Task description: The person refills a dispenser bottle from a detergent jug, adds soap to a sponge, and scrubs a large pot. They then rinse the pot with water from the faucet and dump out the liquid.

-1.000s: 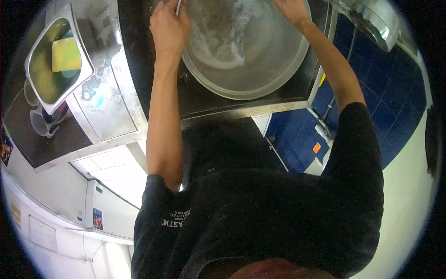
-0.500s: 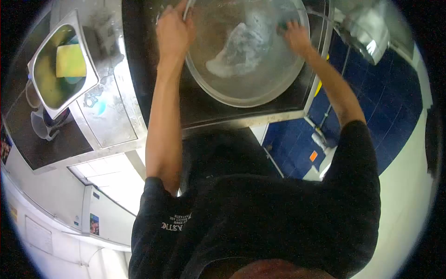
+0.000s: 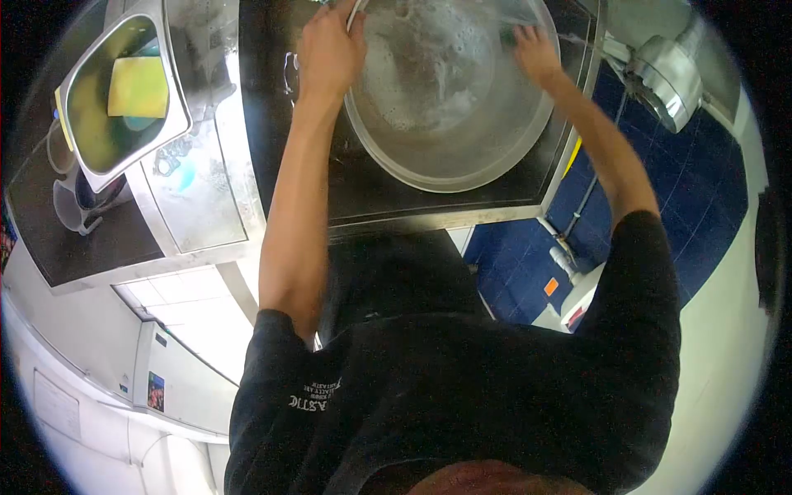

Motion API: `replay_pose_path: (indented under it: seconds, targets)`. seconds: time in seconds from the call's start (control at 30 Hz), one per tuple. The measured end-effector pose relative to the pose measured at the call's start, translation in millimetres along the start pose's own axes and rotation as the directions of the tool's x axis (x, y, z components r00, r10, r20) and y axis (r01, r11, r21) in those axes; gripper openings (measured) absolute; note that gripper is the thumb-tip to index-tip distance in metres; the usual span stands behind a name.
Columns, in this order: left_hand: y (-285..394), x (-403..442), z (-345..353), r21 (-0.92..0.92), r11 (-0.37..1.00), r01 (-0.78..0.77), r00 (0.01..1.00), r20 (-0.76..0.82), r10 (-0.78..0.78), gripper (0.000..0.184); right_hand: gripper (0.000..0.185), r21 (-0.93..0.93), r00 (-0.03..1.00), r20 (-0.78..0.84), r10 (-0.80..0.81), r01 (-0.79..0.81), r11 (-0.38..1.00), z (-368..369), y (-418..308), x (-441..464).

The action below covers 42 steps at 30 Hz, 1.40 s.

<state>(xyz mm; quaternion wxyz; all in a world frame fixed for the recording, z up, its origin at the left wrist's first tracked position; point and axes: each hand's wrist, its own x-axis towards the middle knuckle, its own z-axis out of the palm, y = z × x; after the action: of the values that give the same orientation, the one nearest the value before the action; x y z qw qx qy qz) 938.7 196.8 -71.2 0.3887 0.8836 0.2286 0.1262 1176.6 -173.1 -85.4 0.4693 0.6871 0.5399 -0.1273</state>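
A large round metal basin (image 3: 450,157) with soapy, cloudy water lies in the dark sink area at the top. My left hand (image 3: 332,54) is closed on its left rim, thumb near the inner edge. Inside the basin at the right, my right hand (image 3: 538,56) presses its bent fingers on a small dark green pad (image 3: 507,36), mostly hidden and blurred. White suds (image 3: 445,78) are spread over the water between the hands.
A metal tray (image 3: 181,115) at the left holds liquid and a yellow-green sponge (image 3: 139,87). Below it are clear plastic jugs (image 3: 70,206). A shiny metal fixture (image 3: 667,82) stands at the upper right. The steel sink edge (image 3: 462,219) runs in front of me.
My right hand moved from the far right rim down into the basin, then slightly up along its right side. The suds have spread out. My left hand stays on the rim.
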Motion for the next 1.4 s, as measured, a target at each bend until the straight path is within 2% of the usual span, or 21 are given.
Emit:
replay_pose_path:
  seconds: [0.13, 0.2, 0.27, 0.3, 0.37, 0.4, 0.43, 0.47, 0.5, 0.53, 0.6, 0.63, 0.73, 0.77, 0.8, 0.9, 1.03, 1.13, 1.2, 1.27, 1.4]
  targets:
    - [5, -10, -6, -0.009, 1.000, 0.001, 1.000, -0.018, -0.001, 0.033, 0.057, 0.073, 0.974, -0.211, 0.087, -0.073, 0.995, -74, 45, 48]
    - [11, -7, -10, -0.036, 0.999, -0.013, 0.997, -0.076, 0.010, 0.034, 0.059, 0.052, 0.976, -0.207, 0.071, -0.061, 0.997, -41, 30, 39]
    - [4, -3, -12, -0.046, 0.985, 0.165, 0.972, 0.176, -0.154, 0.035, 0.054, 0.018, 0.980, -0.182, 0.083, -0.081, 0.997, 9, -10, 5]
    - [0, -5, -11, -0.045, 0.984, 0.170, 0.973, 0.167, -0.160, 0.035, 0.049, 0.014, 0.979, -0.172, 0.108, -0.107, 0.994, 32, -33, -14]
    - [-4, -9, -2, -0.030, 0.998, 0.057, 0.997, 0.059, -0.055, 0.041, 0.040, 0.354, 0.938, -0.023, 0.346, -0.316, 0.880, 29, -81, -32]
    - [-2, -10, -3, -0.028, 0.998, 0.052, 0.997, 0.055, -0.051, 0.041, 0.040, 0.355, 0.936, -0.026, 0.350, -0.319, 0.879, 41, -100, -21]
    - [1, -12, -8, -0.013, 0.999, 0.040, 0.997, 0.071, -0.039, 0.045, 0.044, 0.708, 0.780, 0.220, 0.586, -0.541, 0.454, 58, -116, -2]
    - [5, -15, -12, 0.006, 1.000, 0.027, 0.995, 0.091, -0.027, 0.048, 0.050, 0.795, 0.584, 0.538, 0.608, -0.591, -0.137, 65, -125, 15]
    - [6, -17, -15, 0.016, 1.000, 0.015, 0.996, 0.092, -0.016, 0.048, 0.050, 0.798, 0.581, 0.539, 0.609, -0.583, -0.150, 55, -122, 31]
    - [8, -19, -17, 0.027, 0.999, 0.030, 0.990, 0.134, -0.033, 0.050, 0.052, 0.771, 0.528, 0.607, 0.594, -0.209, -0.602, 37, -113, 50]
    - [9, -19, -20, 0.051, 0.998, 0.031, 0.982, 0.186, -0.040, 0.052, 0.058, 0.430, 0.498, 0.662, 0.559, 0.358, -0.829, 23, -111, 103]
    - [12, -21, -19, 0.019, 0.999, 0.050, 0.981, 0.187, -0.053, 0.052, 0.061, 0.374, 0.483, 0.655, 0.581, 0.460, -0.805, 21, -115, 133]
    - [15, -21, -18, -0.035, 0.997, 0.073, 0.978, 0.200, -0.065, 0.051, 0.066, -0.142, 0.575, 0.781, 0.243, 0.543, -0.827, -103, -129, 175]
    - [17, -21, -18, -0.060, 0.994, 0.093, 0.976, 0.205, -0.079, 0.050, 0.063, 0.375, 0.458, 0.725, 0.514, 0.363, -0.853, -112, -158, 197]
    - [19, -20, -18, -0.060, 0.995, 0.074, 0.974, 0.216, -0.059, 0.050, 0.063, 0.548, 0.405, 0.690, 0.600, 0.249, -0.798, -144, -165, 197]
    - [19, -15, -23, -0.060, 0.997, 0.043, 0.982, 0.187, -0.031, 0.053, 0.062, 0.501, 0.395, 0.702, 0.593, 0.318, -0.805, -185, -142, 179]
    - [28, -30, -26, -0.052, 0.992, 0.117, 0.966, 0.237, -0.101, 0.050, 0.061, 0.022, 0.356, 0.824, 0.440, 0.757, -0.653, -186, -58, 140]
    - [26, -28, -25, -0.058, 0.992, 0.114, 0.968, 0.233, -0.097, 0.051, 0.060, 0.142, 0.272, 0.852, 0.448, 0.703, -0.697, -201, -66, 154]
    - [25, -18, -24, -0.080, 0.993, 0.092, 0.974, 0.213, -0.073, 0.051, 0.060, 0.486, 0.336, 0.679, 0.652, 0.460, -0.743, -210, -119, 173]
    - [25, -16, -23, -0.049, 0.990, 0.129, 0.967, 0.226, -0.115, 0.051, 0.060, 0.700, 0.447, 0.440, 0.779, 0.372, -0.609, -231, -167, 169]
    - [21, -14, -25, -0.047, 0.992, 0.118, 0.966, 0.238, -0.103, 0.050, 0.059, 0.619, 0.621, 0.290, 0.728, 0.459, -0.637, -236, -163, 139]
